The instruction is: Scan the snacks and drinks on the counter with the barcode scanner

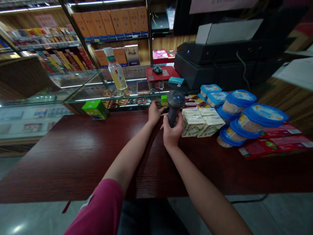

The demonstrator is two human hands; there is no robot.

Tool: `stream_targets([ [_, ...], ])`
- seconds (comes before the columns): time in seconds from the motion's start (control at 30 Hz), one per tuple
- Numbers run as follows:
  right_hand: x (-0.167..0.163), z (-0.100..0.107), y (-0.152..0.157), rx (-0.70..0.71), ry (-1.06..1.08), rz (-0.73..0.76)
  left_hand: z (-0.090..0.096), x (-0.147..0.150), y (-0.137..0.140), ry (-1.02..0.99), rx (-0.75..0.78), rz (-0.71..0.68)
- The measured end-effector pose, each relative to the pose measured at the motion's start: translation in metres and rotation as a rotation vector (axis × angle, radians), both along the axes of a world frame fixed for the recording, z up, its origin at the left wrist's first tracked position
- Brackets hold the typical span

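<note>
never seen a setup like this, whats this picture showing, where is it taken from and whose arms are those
There's no machine here: the single picture comes from a camera worn on a person's head, looking forward and down. The arms are that person's own. The bare right hand grips a dark handheld device, apparently a scanner. The bare left hand is near a small green item; whether they touch is unclear. On the brown counter stand a green box, pale cartons, blue-lidded tubs and red boxes. Behind, a bottle stands on a glass case.

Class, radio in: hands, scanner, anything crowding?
Right hand gripping scanner. Left hand at small green box, contact unclear. Pale cartons crowding right hand's right side.
</note>
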State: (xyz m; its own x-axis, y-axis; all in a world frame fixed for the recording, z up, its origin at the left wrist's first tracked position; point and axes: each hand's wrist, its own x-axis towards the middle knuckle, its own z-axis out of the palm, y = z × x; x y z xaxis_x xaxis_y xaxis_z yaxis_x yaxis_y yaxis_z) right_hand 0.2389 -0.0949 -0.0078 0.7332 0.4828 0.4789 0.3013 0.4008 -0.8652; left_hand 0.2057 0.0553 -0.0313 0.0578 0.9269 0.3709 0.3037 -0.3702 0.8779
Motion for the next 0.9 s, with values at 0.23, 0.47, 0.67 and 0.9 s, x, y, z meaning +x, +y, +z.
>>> stream_targets([
  [0.23,0.004,0.008,-0.006,0.070,0.077,0.117,0.010,-0.120,-0.038,0.212,0.296,0.104],
  [0.47,0.010,0.053,-0.032,0.251,0.109,0.191,0.027,-0.281,-0.048,0.156,0.411,0.676],
  [0.67,0.028,0.063,-0.052,0.123,0.097,0.378,0.005,-0.328,-0.001,-0.179,0.121,0.648],
  [0.9,0.031,0.039,-0.066,-0.070,0.166,0.640,-0.001,-0.329,0.005,-0.092,0.099,0.711],
])
